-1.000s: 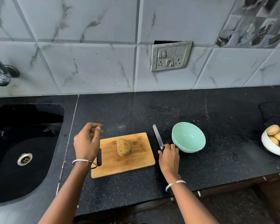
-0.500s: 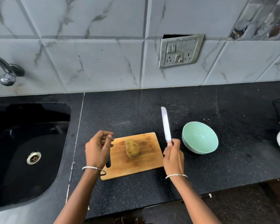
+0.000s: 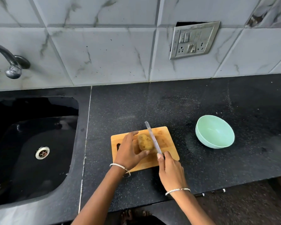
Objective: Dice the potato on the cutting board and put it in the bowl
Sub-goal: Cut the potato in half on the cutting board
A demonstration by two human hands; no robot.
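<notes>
Head view looks down on a black speckled worktop with a wooden cutting board lying flat under both hands. The whole, unpeeled potato lies near the middle of the board, its long axis pointing away from the person.

The left hand holds the potato. Its fingers are spread and curve along the potato's left side, and the thumb presses the near end. Just left of those fingers, the board's handle slot shows beside its left edge.

The right hand has its fingers wrapped tight round the handle of a knife, over the board's near right corner. From those fingers the blade runs away and slightly left, along the potato's right side. Its tip passes just beyond the board's far edge. Whether the blade's edge touches the skin cannot be told.

Right of the knife fingers, a strip of bare board runs to its right edge. Beyond that lies a stretch of bare worktop, then a mint-green bowl, well apart from the board and with nothing in it.

Beyond both sets of fingers, bare worktop reaches to the tiled wall, where a switch and socket plate hangs. Left of the left fingers, past a pale seam, is a black sink under a tap. The worktop's front edge runs just behind the right wrist.
</notes>
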